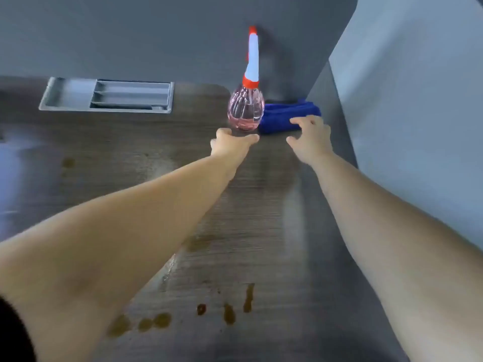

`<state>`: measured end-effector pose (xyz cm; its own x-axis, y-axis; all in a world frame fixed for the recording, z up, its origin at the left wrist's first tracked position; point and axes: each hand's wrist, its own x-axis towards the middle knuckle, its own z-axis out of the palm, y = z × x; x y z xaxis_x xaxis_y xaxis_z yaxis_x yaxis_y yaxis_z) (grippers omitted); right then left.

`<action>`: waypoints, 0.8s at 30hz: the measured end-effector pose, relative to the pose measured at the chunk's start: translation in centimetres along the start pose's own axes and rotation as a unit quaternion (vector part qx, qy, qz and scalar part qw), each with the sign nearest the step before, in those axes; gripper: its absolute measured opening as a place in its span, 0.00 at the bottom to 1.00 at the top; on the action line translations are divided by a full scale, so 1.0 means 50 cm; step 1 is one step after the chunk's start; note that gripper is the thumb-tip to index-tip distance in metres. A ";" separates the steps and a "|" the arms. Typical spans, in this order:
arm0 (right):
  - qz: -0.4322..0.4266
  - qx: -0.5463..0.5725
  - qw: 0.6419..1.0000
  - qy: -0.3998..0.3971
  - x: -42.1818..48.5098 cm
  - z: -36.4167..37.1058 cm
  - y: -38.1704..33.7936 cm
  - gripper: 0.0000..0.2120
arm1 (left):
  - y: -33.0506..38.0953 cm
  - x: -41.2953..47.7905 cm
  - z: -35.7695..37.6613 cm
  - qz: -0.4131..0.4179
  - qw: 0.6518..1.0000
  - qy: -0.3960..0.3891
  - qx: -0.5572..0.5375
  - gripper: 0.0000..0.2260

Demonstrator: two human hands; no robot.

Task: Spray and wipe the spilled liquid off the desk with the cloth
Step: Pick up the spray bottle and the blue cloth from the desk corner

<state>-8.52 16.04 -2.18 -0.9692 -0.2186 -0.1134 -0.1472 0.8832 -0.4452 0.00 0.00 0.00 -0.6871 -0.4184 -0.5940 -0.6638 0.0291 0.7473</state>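
The dark wood-grain tabletop [130, 142] has brown spilled drops [230, 313] near its front edge. At the back, before a grey partition [156, 35], a pink spray bottle [245, 111] stands beside a folded blue cloth [282, 113]. The left hand [231, 143] is spread open at the bottle's base and holds nothing. The right hand [311, 139], also open, has its fingertips at the cloth's near edge.

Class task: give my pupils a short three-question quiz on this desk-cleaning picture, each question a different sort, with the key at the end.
1. True or false: the pink translucent spray bottle with red-and-white nozzle stands upright on the dark wood-grain desk.
2. The folded blue cloth lies: A right of the bottle; B left of it; C under it.
3. Which hand reaches towards the bottle?
Key: 1 true; 2 A; 3 the left hand.
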 end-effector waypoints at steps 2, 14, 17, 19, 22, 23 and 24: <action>-0.026 -0.053 0.998 -0.008 0.029 -0.002 0.001 0.24 | 0.028 0.019 0.007 0.014 0.999 0.030 -0.017 0.35; -0.121 -0.167 0.978 0.031 0.118 0.042 0.030 0.16 | 0.065 0.135 0.027 0.134 0.988 0.068 0.021 0.42; -0.125 -0.155 0.978 0.058 0.120 0.050 0.030 0.15 | 0.062 0.146 0.030 0.143 0.988 0.059 0.018 0.43; -0.128 -0.156 0.977 0.062 0.115 0.053 0.031 0.14 | 0.062 0.146 0.032 0.147 0.987 0.066 0.026 0.41; -0.131 -0.168 0.976 0.053 0.105 0.051 0.032 0.14 | 0.064 0.138 0.030 0.165 0.981 0.085 0.056 0.38; -0.128 -0.169 0.976 0.051 0.096 0.049 0.032 0.14 | 0.062 0.132 0.030 0.174 0.979 0.088 0.067 0.37; -0.122 -0.166 0.977 0.050 0.089 0.050 0.031 0.14 | 0.058 0.127 0.028 0.180 0.976 0.092 0.077 0.37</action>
<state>-12.56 15.39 -5.58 -0.9094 -0.4124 0.0541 -0.4159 0.8995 -0.1338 -6.71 -1.32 -2.01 -0.8290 -0.5109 -0.2274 -0.4353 0.3343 0.8359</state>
